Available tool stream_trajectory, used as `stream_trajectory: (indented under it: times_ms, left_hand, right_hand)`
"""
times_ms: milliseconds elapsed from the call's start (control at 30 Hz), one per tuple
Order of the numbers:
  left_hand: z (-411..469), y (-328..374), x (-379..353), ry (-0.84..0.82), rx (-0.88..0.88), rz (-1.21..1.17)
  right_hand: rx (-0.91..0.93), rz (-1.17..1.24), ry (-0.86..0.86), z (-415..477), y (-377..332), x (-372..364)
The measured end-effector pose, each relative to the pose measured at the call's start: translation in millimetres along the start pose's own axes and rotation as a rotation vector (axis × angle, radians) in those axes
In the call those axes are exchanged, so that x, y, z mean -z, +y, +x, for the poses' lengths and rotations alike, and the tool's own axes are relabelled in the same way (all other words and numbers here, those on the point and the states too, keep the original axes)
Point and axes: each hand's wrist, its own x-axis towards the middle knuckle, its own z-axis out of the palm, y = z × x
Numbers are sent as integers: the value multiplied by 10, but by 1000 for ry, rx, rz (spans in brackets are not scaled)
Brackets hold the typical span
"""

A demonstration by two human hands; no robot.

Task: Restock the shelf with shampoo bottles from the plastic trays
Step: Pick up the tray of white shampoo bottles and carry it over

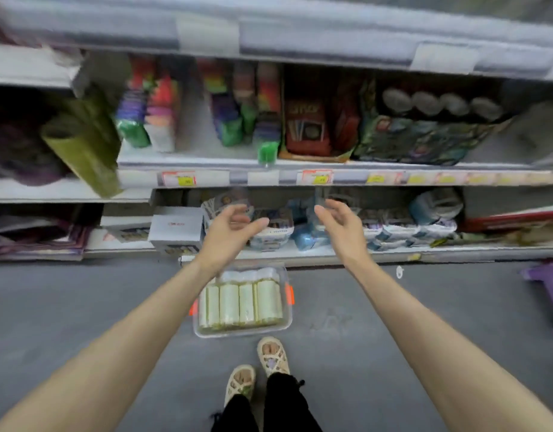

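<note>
A clear plastic tray (pixel 288 322) with orange clips sits on the grey floor just ahead of my feet. Several pale yellow-green shampoo bottles (pixel 247 302) with white caps lie side by side in it. Both arms reach forward above the tray, towards the lowest shelf (pixel 393 255). My left hand (pixel 230 230) is open, fingers spread and curled, holding nothing. My right hand (pixel 340 224) is open as well and empty. The two hands face each other a short gap apart, in front of packaged goods on that shelf.
The shelving unit fills the upper view, blurred: colourful packs and a red box (pixel 306 126) on the middle shelf, a green roll (pixel 82 145) at left, white boxes (pixel 175 229) low left. A purple crate (pixel 549 282) lies on the floor at right.
</note>
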Motion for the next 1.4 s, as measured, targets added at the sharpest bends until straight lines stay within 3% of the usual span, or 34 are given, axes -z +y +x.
stream_trajectory:
  times_ms: [233, 433, 867, 1133, 1400]
  left_hand:
    - [-246, 1552, -614, -156, -348, 10]
    - [-431, 2648, -1771, -331, -599, -8]
    - [-1634, 4047, -5429, -769, -835, -159]
    - [-2240, 4564, -7196, -994, -982, -138]
    - [-2453, 4946, -9154, -1226, -988, -201]
  right_hand:
    - [191, 157, 205, -401, -981, 1317]
    - [379, 172, 458, -668, -1381, 2747]
    - [475, 79, 952, -1637, -1064, 6485]
    - [474, 33, 1194, -2107, -779, 7976]
    - [431, -97, 1419, -2115, -427, 9538]
